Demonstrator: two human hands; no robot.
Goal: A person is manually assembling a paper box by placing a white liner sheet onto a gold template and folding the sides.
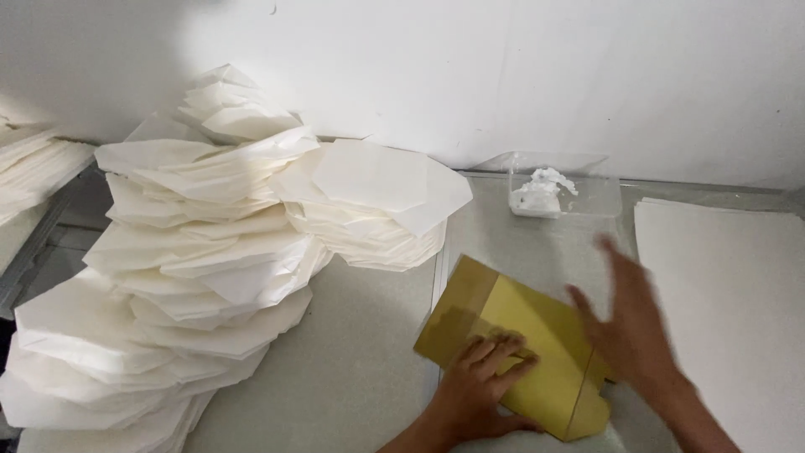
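A yellow-gold folded card sheet [537,335] lies on the grey table near the bottom centre. My left hand [478,390] presses flat on its lower left part, fingers spread. My right hand [633,323] is blurred, fingers apart, hovering over the card's right edge; whether it touches the card is unclear. Nothing is gripped in either hand.
Tall, leaning stacks of folded white paper pieces [193,260] fill the left; a smaller stack [377,201] sits behind the card. A clear plastic box [587,197] holding white paste stands by the wall. A pile of flat white sheets [729,302] lies at the right.
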